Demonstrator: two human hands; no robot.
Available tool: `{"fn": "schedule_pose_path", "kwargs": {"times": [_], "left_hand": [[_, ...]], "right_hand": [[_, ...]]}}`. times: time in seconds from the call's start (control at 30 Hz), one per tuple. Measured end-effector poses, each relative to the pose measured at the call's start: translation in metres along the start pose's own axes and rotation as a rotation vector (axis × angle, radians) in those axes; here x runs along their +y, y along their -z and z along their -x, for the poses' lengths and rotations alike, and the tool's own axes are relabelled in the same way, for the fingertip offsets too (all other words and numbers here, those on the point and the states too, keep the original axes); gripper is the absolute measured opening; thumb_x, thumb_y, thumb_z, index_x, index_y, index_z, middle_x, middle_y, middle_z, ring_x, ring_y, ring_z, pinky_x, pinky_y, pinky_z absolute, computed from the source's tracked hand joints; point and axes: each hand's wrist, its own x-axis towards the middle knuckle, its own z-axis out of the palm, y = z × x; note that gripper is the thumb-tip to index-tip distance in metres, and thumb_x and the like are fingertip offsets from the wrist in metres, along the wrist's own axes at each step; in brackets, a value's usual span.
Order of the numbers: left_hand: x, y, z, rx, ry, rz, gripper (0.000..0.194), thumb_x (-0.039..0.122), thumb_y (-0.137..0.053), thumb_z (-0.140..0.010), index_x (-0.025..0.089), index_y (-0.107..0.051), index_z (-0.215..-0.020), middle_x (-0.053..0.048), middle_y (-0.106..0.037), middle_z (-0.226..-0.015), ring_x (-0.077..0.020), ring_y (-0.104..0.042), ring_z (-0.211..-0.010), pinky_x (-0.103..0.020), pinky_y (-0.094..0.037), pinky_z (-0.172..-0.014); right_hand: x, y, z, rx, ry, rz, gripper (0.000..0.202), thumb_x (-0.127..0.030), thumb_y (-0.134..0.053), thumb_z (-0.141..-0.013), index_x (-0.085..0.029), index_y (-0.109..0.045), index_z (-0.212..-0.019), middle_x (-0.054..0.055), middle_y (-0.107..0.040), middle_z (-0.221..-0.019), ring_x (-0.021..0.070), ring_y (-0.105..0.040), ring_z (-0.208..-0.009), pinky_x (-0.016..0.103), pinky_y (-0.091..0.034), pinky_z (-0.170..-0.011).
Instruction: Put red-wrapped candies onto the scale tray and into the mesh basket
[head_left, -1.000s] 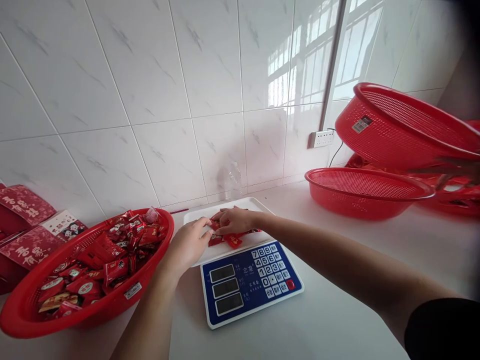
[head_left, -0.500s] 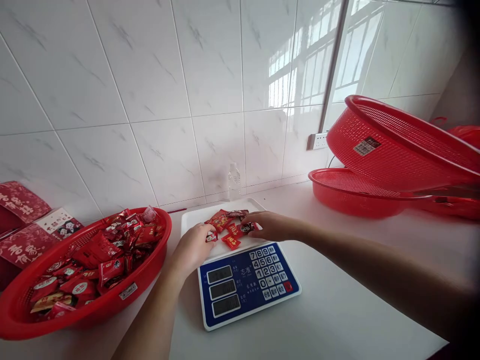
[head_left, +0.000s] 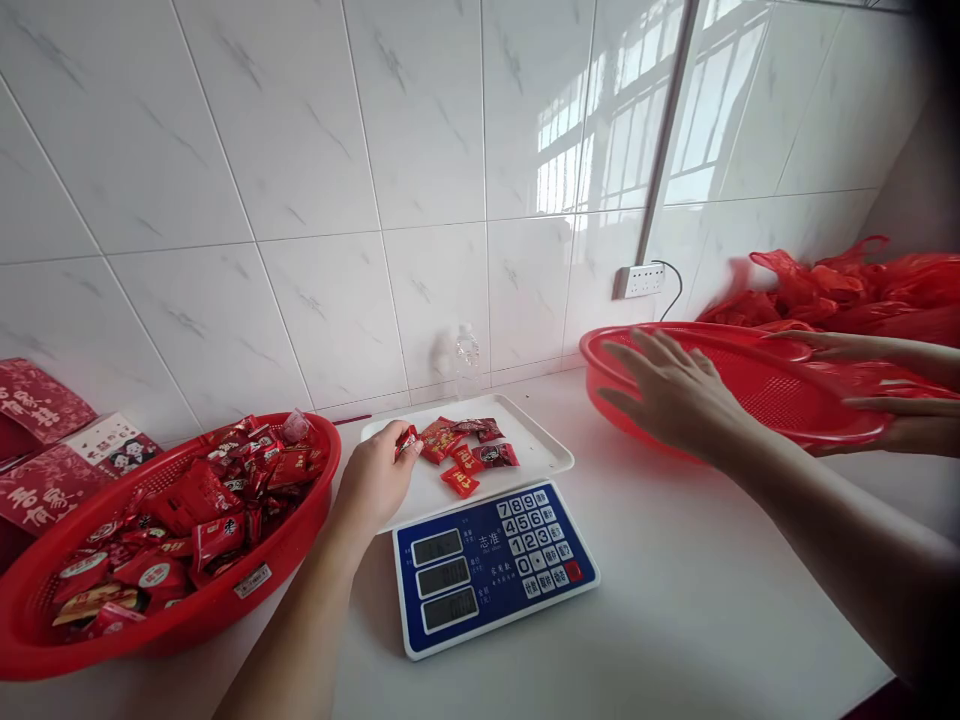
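Off to the right went the right hand (head_left: 675,397), open by the red basket (head_left: 772,395), while the left hand (head_left: 375,475) pinched one red sweet (head_left: 406,440) left of the other sweets (head_left: 465,458) on the white tray (head_left: 538,450), sorting seemed the step, and putting it down would need a looser pinch.

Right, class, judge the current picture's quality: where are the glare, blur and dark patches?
Head view: window glare on the wall tiles, upper right; head view: blur softens the right hand, while the left hand looks sharper; head view: the scale displays are dim, digits hard to read; head view: a dark blur fills the upper right corner.
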Motion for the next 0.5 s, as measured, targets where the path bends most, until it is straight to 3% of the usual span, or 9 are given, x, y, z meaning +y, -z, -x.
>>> {"fn": "schedule_pose_path", "kwargs": {"times": [0.1, 0.2, 0.33, 0.5], "left_hand": [[0.003, 0.001, 0.001, 0.012, 0.023, -0.02, 0.022, 0.038, -0.041, -0.086, 0.023, -0.057, -0.09, 0.0, -0.062, -0.072, -0.0141, -0.051, -0.057, -0.024, -0.032, -0.051], [0.004, 0.001, 0.002, -0.005, 0.043, -0.03, 0.021, 0.038, -0.041, -0.086, 0.023, -0.056, -0.088, 0.001, -0.061, -0.068, -0.014, -0.05, -0.055, -0.024, -0.032, -0.051], [0.004, 0.001, 0.002, -0.032, 0.029, -0.033, 0.02, 0.038, -0.041, -0.086, 0.024, -0.055, -0.085, 0.002, -0.058, -0.064, -0.0134, -0.046, -0.052, -0.023, -0.031, -0.05], [0.005, 0.001, 0.003, -0.057, 0.037, -0.045, 0.02, 0.037, -0.042, -0.085, 0.024, -0.057, -0.09, 0.002, -0.06, -0.065, -0.0147, -0.05, -0.054, -0.024, -0.033, -0.051]], "right_hand": [[0.015, -0.023, 0.005, -0.249, -0.074, 0.055, 0.056, -0.045, -0.041, -0.088, -0.018, -0.036, -0.137, 0.02, -0.045, -0.135, 0.0415, -0.044, -0.118, 0.059, -0.04, -0.088], [0.009, -0.046, 0.013, -0.406, -0.084, 0.039, 0.045, -0.034, -0.031, -0.092, -0.02, -0.042, -0.133, 0.017, -0.061, -0.118, 0.035, -0.06, -0.099, 0.046, -0.049, -0.07], [-0.006, -0.065, 0.013, -0.394, -0.015, 0.005, 0.044, -0.024, -0.022, -0.093, -0.02, -0.045, -0.13, 0.014, -0.068, -0.105, 0.029, -0.065, -0.085, 0.037, -0.048, -0.058], [-0.012, -0.075, -0.003, -0.34, 0.06, -0.077, 0.044, -0.025, -0.025, -0.092, -0.019, -0.046, -0.131, 0.013, -0.069, -0.102, 0.0267, -0.065, -0.079, 0.035, -0.048, -0.056]]}}
